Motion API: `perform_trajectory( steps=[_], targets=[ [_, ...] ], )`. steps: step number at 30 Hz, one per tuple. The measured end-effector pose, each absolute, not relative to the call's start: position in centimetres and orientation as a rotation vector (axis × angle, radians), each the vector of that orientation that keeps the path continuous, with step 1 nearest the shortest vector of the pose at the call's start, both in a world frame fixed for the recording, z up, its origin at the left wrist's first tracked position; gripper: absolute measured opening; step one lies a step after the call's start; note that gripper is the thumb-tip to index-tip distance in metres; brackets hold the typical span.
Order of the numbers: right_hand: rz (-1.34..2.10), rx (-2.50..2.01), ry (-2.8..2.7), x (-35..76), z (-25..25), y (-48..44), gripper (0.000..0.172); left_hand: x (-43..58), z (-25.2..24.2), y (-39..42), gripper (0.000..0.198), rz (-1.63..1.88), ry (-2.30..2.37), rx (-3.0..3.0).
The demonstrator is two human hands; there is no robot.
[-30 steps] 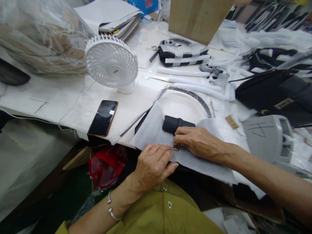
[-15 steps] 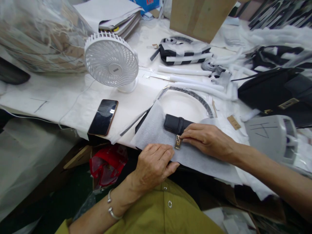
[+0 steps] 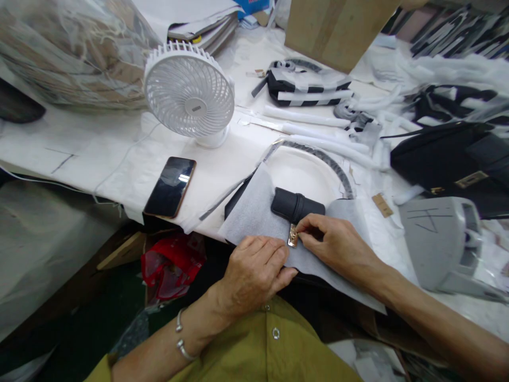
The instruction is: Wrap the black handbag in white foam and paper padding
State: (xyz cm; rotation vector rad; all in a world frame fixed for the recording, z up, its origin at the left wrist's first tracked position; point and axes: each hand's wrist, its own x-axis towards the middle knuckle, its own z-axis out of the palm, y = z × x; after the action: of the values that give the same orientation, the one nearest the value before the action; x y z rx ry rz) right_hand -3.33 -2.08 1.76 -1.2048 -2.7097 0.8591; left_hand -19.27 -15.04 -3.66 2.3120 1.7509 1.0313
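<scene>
While flat on tissue (image 3: 254, 212), left hand (image 3: 254, 270) beside gold clasp (image 3: 292, 237), right hand (image 3: 338, 244) tight on it.

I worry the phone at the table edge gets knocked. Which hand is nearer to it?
Left. The left hand presses the white sheet right of the phone; the right hand pinches the gold clasp farther right.
</scene>
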Motion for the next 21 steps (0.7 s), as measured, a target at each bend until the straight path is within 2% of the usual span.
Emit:
perform_trajectory(
  steps=[7, 15, 18, 21],
  targets=[
    [0.605, -0.762, -2.894, -1.8, 1.5, -1.5, 0.020, -19.4, -3.7, -14.9, 0.026, 1.064, 1.758, 2.322],
    [0.388, -0.279, -3.257, -3.3, 3.6, -0.3, 0.021, -19.5, -3.7, -14.8, 0.026, 1.045, 1.741, 2.313],
    [0.456, -0.162, -3.307, -3.8, 3.8, 0.7, 0.022, -19.4, -3.7, -14.9, 0.027, 1.050, 1.756, 2.320],
    [0.676, -0.173, -3.280, -3.6, 3.4, 1.7, 0.024, -19.4, -3.8, -15.0, 0.029, 1.072, 1.758, 2.313]
  ],
)
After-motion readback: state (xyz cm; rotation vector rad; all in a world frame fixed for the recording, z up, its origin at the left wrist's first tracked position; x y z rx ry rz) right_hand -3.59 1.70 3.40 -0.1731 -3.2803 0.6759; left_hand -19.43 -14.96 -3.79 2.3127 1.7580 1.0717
